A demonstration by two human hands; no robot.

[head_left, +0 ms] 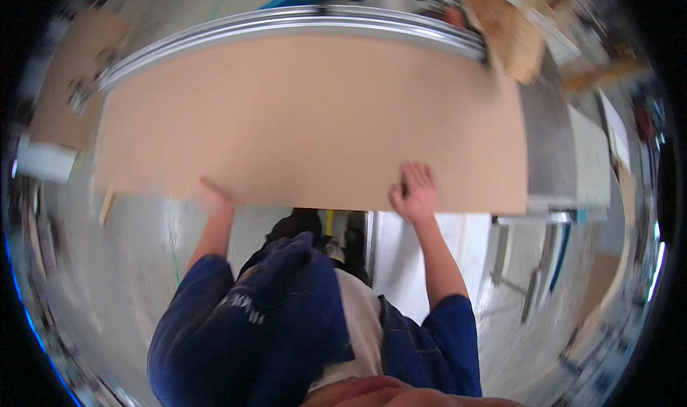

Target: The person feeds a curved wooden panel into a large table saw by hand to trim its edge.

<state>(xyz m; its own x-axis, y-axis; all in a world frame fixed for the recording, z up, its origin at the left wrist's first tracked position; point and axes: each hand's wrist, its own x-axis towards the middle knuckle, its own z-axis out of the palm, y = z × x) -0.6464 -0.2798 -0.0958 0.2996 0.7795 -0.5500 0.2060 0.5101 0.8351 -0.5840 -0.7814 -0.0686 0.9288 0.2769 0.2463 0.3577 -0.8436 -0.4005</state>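
Note:
A long tan board [308, 121], plain and smooth, lies flat in front of me. Its far side runs along a silver metal rail [300, 22]. On the near edge, towards the left, is my left hand [217, 196]; it is blurred by motion, and most of its fingers are hidden or smeared. My right hand [416, 194] rests on top of the board by the near edge, right of the middle, with its fingers stretched forward and the thumb apart.
Right of the board is a dark grey machine table [549, 131], with a pale panel [590, 157] beyond it. A wooden piece [526, 46] juts in at the far right. Another brown sheet [75, 85] stands at the left. Below, a metal frame [533, 285] is on the right.

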